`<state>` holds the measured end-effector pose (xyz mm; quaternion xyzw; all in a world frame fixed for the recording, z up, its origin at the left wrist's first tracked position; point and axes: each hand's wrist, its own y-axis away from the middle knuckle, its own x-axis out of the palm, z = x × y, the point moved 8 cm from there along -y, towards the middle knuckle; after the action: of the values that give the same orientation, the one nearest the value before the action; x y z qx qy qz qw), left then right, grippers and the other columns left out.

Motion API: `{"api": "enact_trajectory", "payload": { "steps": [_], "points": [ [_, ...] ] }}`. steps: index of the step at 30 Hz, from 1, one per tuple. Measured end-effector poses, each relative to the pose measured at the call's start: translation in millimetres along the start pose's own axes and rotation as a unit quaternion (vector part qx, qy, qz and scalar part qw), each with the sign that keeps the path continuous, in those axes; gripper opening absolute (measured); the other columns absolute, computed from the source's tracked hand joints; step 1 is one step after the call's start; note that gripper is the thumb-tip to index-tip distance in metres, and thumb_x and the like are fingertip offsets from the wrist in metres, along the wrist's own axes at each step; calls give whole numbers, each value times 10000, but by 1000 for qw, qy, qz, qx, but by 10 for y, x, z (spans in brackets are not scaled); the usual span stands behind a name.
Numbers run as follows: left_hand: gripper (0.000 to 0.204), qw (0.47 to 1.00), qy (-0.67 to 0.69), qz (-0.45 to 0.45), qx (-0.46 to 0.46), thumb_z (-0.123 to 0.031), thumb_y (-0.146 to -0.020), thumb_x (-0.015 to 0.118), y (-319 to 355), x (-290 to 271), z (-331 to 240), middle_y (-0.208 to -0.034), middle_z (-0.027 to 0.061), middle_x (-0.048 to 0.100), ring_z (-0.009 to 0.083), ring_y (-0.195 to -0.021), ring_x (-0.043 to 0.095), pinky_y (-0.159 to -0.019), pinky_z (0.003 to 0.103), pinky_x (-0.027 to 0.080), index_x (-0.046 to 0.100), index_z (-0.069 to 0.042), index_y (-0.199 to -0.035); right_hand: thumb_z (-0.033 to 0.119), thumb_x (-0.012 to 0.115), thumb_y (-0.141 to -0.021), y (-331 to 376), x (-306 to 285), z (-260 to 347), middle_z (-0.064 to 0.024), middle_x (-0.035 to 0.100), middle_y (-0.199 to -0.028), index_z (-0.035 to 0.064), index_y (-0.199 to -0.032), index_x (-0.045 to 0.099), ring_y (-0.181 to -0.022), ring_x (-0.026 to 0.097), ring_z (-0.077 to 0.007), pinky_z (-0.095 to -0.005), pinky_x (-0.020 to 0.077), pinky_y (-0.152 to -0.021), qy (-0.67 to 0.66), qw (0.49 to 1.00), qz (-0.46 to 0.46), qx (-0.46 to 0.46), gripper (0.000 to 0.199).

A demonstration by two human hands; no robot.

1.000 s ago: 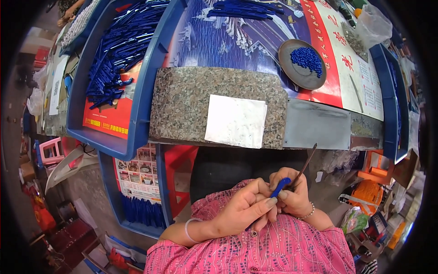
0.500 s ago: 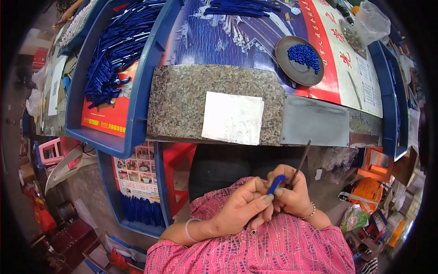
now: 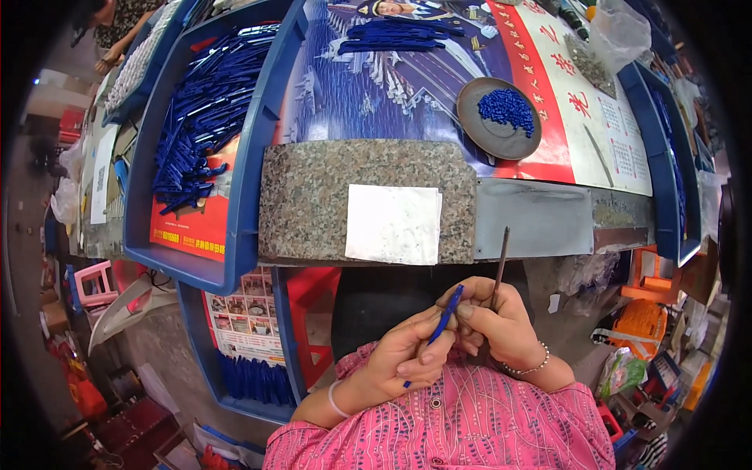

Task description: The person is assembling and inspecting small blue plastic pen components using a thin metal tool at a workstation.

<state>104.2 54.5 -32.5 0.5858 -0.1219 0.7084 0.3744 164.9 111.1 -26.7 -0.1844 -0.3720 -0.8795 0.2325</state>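
- Cluttered workshop; workbench (image 3: 540, 223) covered with a printed poster sheet, floor around it crowded with crates and bags.
- Granite slab (image 3: 313, 196) at the bench's near edge, a white paper sheet (image 3: 393, 224) lying on its near right part.
- Blue tray (image 3: 235, 227) on the left side of the bench, filled with a heap of blue pen barrels (image 3: 196, 133); smaller bunch of blue barrels (image 3: 395, 35) toward the far edge.
- Round dark dish (image 3: 482, 129) right of centre, pile of small blue caps (image 3: 507, 110) in it.
- Another blue tray (image 3: 674, 164) along the right edge.
- Person in pink patterned shirt (image 3: 462, 423), both hands below the near edge, over the lap, touching each other.
- Left hand (image 3: 403, 360) curled closed around a blue pen part (image 3: 442, 321), thumb and fingers pinching it; part tilts up to the right, lower tip poking out under the fingers.
- Right hand (image 3: 497, 325) closed around a thin dark rod (image 3: 500, 262), which sticks up past the bench's near edge; fingertips meet the pen part's upper end.
- Bracelet on each wrist.
- Another person's arm at far top left, behind the left tray.
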Motion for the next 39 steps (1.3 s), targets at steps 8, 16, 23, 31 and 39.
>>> {"api": "enact_trajectory", "payload": {
  "steps": [8, 16, 23, 31, 39],
  "points": [
    [222, 1000, 4, 17, 14, -169, -969, 293, -30, 76, -68, -596, 33, 453, 46, -296, 291, -288, 194, 248, 448, -35, -1055, -16, 496, -780, 72, -95, 352, -118, 506, -958, 20, -1270, 282, -571, 489, -86, -189, 410, -488, 122, 988, -17, -93, 537],
    [238, 970, -195, -90, 111, -169, -949, 357, 70, 167, -264, -580, 50, 434, 62, -345, 305, -353, 204, 268, 440, -37, -1129, -14, 474, -789, 172, -877, 1634, -121, 493, -1089, -24, -1216, 368, -685, 511, -104, -232, 435, -580, 495, 755, -304, -305, 440],
    [187, 964, -225, -90, 114, -178, -935, 392, 17, 224, -247, -576, 54, 436, 73, -351, 315, -348, 213, 273, 453, -48, -1055, 101, 539, -809, -90, -1104, 1951, -197, 564, -997, -22, -1129, 464, -880, 575, -310, -359, 461, -754, 688, 577, -337, -282, 352],
    [150, 926, -311, -162, 143, -197, -930, 410, 47, 392, -300, -583, -3, 405, 57, -378, 297, -367, 167, 260, 477, -80, -995, 51, 457, -769, -14, -1891, 2147, -212, 582, -878, 16, -987, 449, -779, 591, -357, -449, 471, -655, 780, 474, -402, -79, 221],
    [142, 930, -324, -136, 111, -193, -931, 414, -62, 441, -242, -590, -3, 418, 52, -398, 324, -366, 172, 256, 480, -84, -994, 59, 468, -732, -29, -2076, 2235, -211, 586, -757, -9, -955, 410, -688, 591, -359, -468, 449, -597, 790, 513, -328, -78, 241]
  ]
}}
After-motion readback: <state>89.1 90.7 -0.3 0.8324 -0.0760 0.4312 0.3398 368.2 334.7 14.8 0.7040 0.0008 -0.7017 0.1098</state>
